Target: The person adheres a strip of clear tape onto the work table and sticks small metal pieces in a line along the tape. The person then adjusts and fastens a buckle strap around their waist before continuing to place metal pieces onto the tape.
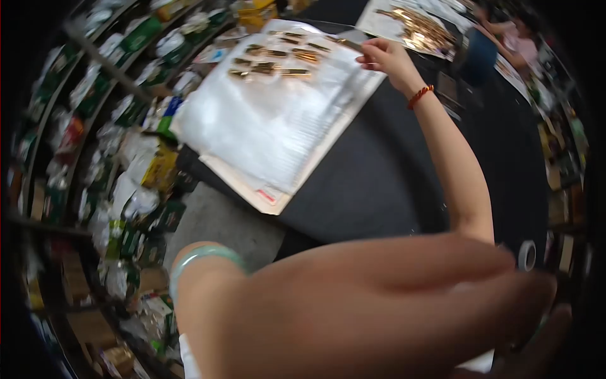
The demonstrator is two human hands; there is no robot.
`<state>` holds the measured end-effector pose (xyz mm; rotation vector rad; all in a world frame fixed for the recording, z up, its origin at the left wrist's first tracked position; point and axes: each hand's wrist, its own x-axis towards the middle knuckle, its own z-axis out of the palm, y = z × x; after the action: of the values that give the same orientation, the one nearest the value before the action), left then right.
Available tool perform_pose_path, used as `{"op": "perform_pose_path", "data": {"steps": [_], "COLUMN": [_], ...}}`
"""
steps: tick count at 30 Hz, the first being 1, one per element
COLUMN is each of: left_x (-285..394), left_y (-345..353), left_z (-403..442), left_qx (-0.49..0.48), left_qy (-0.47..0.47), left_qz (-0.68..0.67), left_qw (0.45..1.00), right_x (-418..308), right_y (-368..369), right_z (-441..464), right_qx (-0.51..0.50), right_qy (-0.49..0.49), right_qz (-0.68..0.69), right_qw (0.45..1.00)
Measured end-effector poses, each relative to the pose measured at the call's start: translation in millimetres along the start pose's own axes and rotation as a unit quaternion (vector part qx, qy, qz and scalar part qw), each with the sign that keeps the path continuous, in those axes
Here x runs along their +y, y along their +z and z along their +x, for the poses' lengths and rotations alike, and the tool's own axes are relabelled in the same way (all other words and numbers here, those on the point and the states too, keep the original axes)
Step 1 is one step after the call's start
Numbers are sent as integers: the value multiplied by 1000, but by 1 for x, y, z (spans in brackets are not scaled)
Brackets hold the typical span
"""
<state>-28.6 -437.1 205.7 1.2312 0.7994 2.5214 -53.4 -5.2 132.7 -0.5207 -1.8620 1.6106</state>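
My right hand [388,62], with a red-orange beaded bracelet at the wrist, pinches a slim gold-and-dark piece [351,44] over the upper right of a shiny plastic-covered sheet [252,126]. Several small gold pieces [297,73] lie in short rows on the sheet's upper part. Large and blurred close to the camera, my left hand [391,297] stretches across the bottom of the view, its fingers extended to the right with nothing visible in them. A pale green bangle [205,252] circles the left wrist.
A black tabletop [360,183] lies under the sheet. Behind are a pile of gold pieces [413,28] and a dark blue round object [476,55]. A tape roll [526,256] sits at the right. Another person [521,44] is at the upper right. Shelves of wrapped packages line the left.
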Motion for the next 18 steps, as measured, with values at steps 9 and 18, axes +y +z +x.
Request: {"op": "perform_pose_path", "data": {"steps": [9,18], "left_x": [-53,-185], "left_y": [58,65], "left_z": [3,-86], "left_qx": [-51,-454], "left_qy": [154,-43], "left_qz": [18,341], "left_qw": [987,822], "right_x": [-32,5], "right_y": [-106,-125], "right_z": [-269,-398], "right_qx": [52,115], "right_qy": [41,6], "right_qz": [-92,-381], "right_qw": [993,917]}}
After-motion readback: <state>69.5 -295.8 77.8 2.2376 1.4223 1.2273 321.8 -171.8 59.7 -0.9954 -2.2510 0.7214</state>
